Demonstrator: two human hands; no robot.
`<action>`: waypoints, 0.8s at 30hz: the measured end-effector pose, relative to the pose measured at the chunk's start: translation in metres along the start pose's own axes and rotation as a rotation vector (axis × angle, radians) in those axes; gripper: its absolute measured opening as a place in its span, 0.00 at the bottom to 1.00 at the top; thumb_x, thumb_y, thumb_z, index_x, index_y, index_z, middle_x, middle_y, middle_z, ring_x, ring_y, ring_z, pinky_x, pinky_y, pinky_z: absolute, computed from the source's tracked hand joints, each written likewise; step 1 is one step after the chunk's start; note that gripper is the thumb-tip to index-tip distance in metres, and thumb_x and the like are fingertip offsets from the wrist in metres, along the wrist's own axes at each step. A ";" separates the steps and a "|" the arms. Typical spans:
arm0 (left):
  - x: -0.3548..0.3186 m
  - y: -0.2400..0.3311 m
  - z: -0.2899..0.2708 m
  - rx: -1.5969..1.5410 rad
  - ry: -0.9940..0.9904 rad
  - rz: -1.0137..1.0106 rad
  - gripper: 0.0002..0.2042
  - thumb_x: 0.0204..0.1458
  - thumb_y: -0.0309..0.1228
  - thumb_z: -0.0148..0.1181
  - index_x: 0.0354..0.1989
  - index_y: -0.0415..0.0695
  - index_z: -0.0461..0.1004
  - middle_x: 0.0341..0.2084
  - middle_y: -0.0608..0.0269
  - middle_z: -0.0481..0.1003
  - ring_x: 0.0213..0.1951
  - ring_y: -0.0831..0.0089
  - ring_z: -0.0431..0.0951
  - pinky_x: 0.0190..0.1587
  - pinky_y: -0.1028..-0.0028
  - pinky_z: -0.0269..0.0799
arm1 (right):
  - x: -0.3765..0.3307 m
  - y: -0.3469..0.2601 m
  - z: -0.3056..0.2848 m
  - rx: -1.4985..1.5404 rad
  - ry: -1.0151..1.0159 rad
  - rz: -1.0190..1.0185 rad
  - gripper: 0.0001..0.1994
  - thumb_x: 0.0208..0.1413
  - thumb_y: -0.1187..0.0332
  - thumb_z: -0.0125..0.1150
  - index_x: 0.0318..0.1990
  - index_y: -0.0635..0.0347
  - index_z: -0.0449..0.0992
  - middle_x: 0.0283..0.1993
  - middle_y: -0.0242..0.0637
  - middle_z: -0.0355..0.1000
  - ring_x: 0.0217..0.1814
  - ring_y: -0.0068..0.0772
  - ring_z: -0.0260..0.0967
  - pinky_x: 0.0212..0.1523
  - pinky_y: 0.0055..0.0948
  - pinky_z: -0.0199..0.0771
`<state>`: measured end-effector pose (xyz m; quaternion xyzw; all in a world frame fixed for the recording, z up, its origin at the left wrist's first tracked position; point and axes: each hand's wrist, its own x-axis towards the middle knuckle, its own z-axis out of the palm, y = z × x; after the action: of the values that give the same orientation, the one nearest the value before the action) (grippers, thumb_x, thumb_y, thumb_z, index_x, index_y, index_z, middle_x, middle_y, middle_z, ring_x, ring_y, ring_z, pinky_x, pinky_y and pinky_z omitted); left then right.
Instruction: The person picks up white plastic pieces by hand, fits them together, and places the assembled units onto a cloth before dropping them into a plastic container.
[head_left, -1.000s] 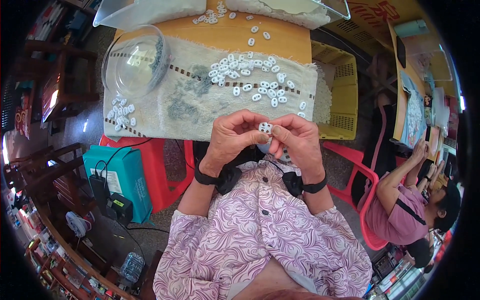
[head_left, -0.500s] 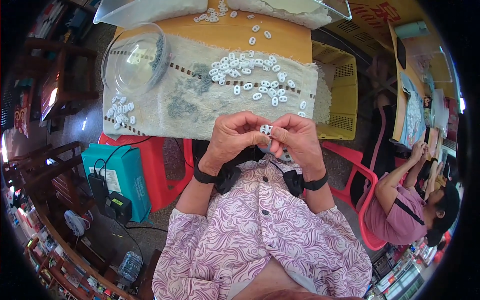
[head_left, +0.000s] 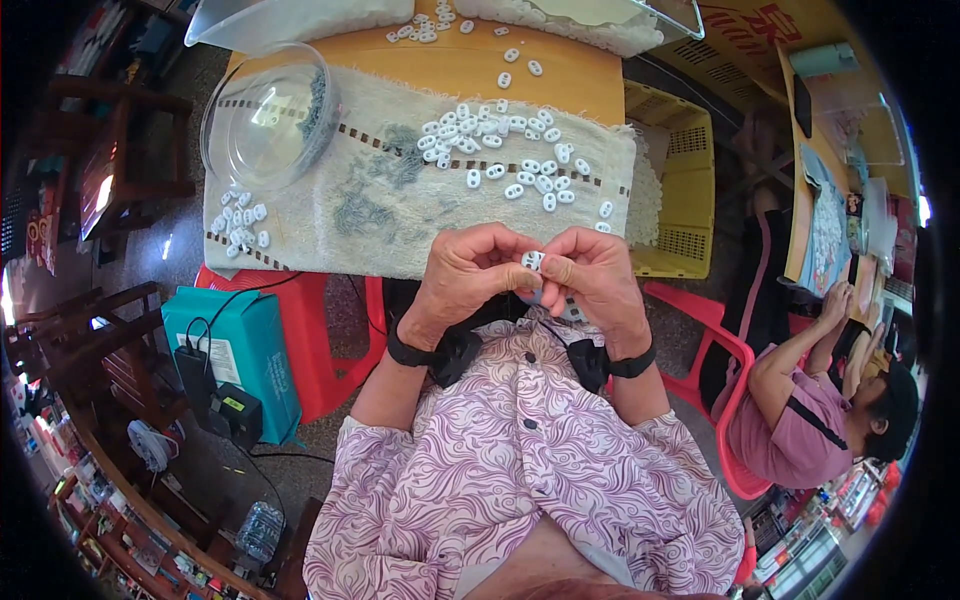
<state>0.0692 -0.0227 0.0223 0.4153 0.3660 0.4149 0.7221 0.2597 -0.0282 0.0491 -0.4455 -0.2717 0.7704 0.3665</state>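
Just past the near edge of the cloth, my left hand (head_left: 473,268) and my right hand (head_left: 595,280) meet fingertip to fingertip. Between them they pinch a small white plastic piece (head_left: 533,260) with dark holes, partly covered by the thumbs. Both hands are closed. Beyond them, on the beige cloth (head_left: 300,215), lie many loose white oval two-hole pieces (head_left: 543,184). Small grey bits (head_left: 362,218), too fine to name, are heaped left of these. Another cluster of white oval pieces (head_left: 240,222) sits at the cloth's left end.
A clear round tub (head_left: 262,125) with grey bits along one side stands at the table's far left. White-filled clear bins (head_left: 300,22) line the back. Right of the table is a yellow crate (head_left: 684,245); a co-worker (head_left: 800,400) sits beyond a red chair (head_left: 735,420).
My right thumb has shifted slightly over the white piece, so a little less of it shows. Both hands otherwise keep their place, and the pieces on the cloth have not moved.
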 end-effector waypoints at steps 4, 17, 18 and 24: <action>-0.001 0.003 -0.002 0.003 -0.048 0.010 0.09 0.46 0.17 0.62 0.37 0.32 0.76 0.25 0.62 0.77 0.27 0.78 0.79 0.31 0.80 0.76 | 0.001 0.000 -0.001 0.009 -0.041 0.025 0.06 0.54 0.75 0.61 0.34 0.71 0.73 0.25 0.43 0.74 0.21 0.26 0.73 0.18 0.18 0.74; 0.005 -0.008 -0.001 -0.024 -0.035 0.035 0.11 0.48 0.17 0.61 0.41 0.32 0.74 0.29 0.60 0.77 0.29 0.76 0.79 0.33 0.79 0.77 | 0.006 0.003 -0.001 -0.057 0.023 -0.030 0.06 0.56 0.74 0.60 0.35 0.70 0.72 0.27 0.41 0.74 0.22 0.24 0.74 0.18 0.17 0.74; 0.004 -0.007 -0.001 -0.050 -0.023 0.015 0.12 0.49 0.17 0.61 0.43 0.33 0.73 0.30 0.60 0.77 0.29 0.76 0.79 0.33 0.79 0.77 | 0.007 0.003 0.000 -0.048 0.013 -0.027 0.07 0.56 0.73 0.59 0.36 0.69 0.72 0.28 0.40 0.74 0.23 0.23 0.73 0.19 0.17 0.74; 0.010 0.010 -0.008 -0.039 0.137 0.033 0.13 0.51 0.19 0.58 0.46 0.33 0.71 0.29 0.63 0.75 0.29 0.78 0.77 0.32 0.79 0.77 | 0.009 -0.001 0.007 -0.091 0.011 -0.047 0.08 0.58 0.71 0.57 0.40 0.68 0.73 0.31 0.35 0.73 0.24 0.21 0.71 0.22 0.16 0.71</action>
<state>0.0634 -0.0080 0.0269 0.3777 0.3996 0.4612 0.6964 0.2508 -0.0216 0.0485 -0.4593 -0.3148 0.7460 0.3654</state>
